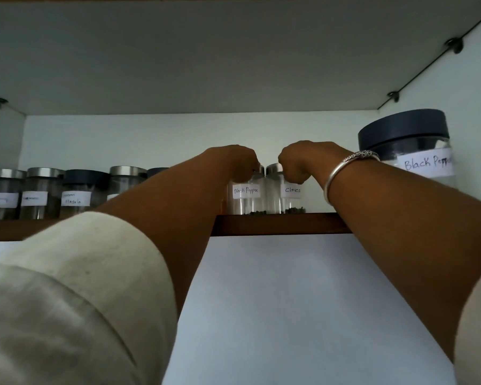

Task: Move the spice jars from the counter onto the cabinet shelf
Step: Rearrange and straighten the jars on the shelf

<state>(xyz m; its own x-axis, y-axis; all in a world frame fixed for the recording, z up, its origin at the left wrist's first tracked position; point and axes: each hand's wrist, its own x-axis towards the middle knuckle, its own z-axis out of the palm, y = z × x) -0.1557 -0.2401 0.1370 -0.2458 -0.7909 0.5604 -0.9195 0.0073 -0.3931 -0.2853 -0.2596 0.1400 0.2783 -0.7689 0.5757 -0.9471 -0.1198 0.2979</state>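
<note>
Up on the shelf (278, 224), both hands clamped on jar lids: left hand (240, 162) on "Black Pepper" jar (246, 197), right hand (297, 162) on "Cloves" jar (285, 197).

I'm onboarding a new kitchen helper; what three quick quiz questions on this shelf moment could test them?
1. True or false: the small glass jar labelled Cloves stands on the brown wooden shelf.
2. Which hand grips the lid of the small glass jar labelled Black Pepper? A) left hand B) right hand C) neither
3. Fill in: the silver bangle sits on the ____ wrist.

Key: 1 true; 2 A; 3 right. The large dark-lidded clear jar labelled Black Pepper at far right is untouched.
</note>
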